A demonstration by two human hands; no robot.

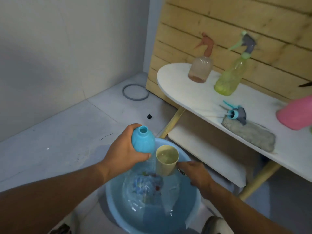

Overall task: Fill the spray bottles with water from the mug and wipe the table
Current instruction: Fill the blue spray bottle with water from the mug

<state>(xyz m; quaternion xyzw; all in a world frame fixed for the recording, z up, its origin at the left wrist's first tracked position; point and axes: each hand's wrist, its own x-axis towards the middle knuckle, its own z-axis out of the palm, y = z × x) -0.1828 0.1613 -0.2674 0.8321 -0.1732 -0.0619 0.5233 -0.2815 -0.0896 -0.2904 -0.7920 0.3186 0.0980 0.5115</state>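
My left hand (125,152) grips an open blue spray bottle (143,140) with no cap, held above a blue basin of water (118,200). My right hand (196,174) holds a beige mug (166,160) by its handle; the mug is upright, full of water, right beside the bottle. On the white table (194,98) stand an orange spray bottle (200,65) and a green spray bottle (232,74), both capped. The blue sprayer head (235,113) lies on a grey cloth (249,132) on the table.
A pink container (297,114) sits at the table's right edge. A lower shelf (202,149) runs under the tabletop. A grey ring (135,92) and a small black object (149,116) lie on the white floor. A wooden plank wall stands behind the table.
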